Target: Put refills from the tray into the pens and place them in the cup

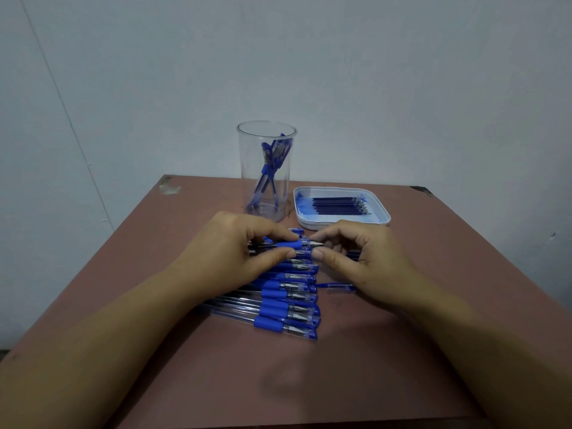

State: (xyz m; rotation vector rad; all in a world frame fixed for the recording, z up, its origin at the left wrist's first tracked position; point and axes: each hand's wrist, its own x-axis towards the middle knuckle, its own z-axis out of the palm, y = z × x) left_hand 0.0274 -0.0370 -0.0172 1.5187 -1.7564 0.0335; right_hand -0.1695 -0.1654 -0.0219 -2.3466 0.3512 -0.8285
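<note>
Head view — nearest me, a row of blue pens (278, 308) lies on the brown table (309, 382). My left hand (235, 252) pinches one pen (291, 244) by its grip, and my right hand (356, 255) pinches its tip. Beyond them are refills (337, 205) in the white tray (383, 216) and the clear cup (247, 156), with pens inside.

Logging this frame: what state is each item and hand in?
cup, upright, pens inside
tray, holds refills side by side
held pen, uncapped, tip pointing right
row of pens, lying flat
loose cap, lying right of the row
left hand, grips held pen
right hand, pinches its tip
</note>
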